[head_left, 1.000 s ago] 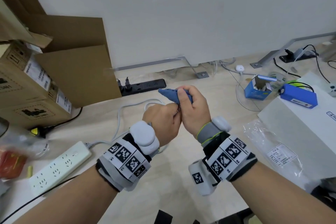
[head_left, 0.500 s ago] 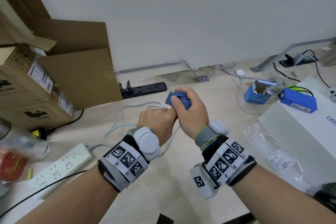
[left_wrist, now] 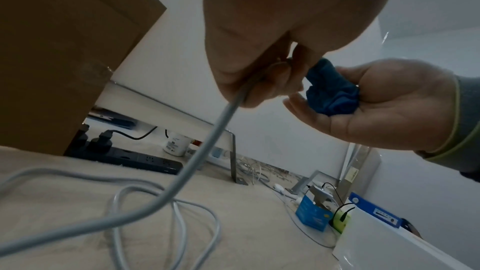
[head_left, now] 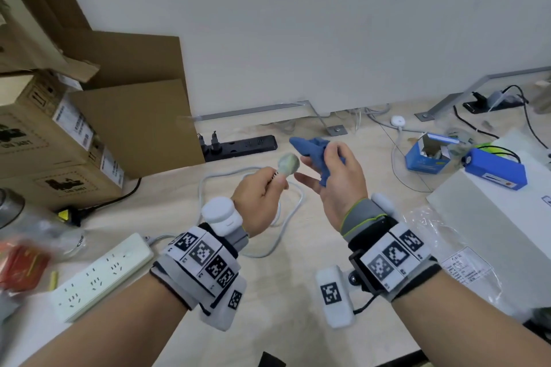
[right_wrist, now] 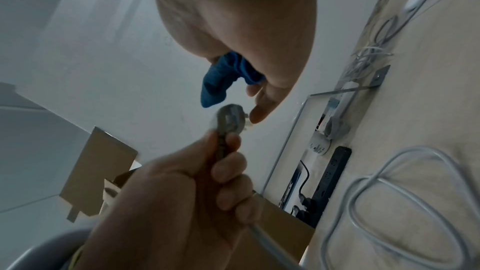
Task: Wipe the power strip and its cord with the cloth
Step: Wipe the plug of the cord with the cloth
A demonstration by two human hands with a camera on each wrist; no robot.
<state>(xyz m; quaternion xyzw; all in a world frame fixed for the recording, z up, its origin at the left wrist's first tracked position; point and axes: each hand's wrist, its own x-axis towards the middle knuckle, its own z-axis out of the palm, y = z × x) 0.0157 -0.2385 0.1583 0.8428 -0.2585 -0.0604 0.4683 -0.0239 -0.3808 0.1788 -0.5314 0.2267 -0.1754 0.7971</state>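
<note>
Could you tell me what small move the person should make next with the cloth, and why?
Probably bring the cloth in the right hand back over the plug and close the fingers round it. The left hand grips the cord just below the plug, which stands bare beside the loosely held cloth.

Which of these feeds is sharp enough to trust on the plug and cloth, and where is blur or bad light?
Head view: evenly lit; the plug slightly smeared, the cloth crisp, left edge clutter blurred, straight edges bowed by the wide lens. Left wrist view: dim, the left hand a shadowed mass, the cord readable. Right wrist view: dim, plug motion-blurred, the right hand backlit.
</note>
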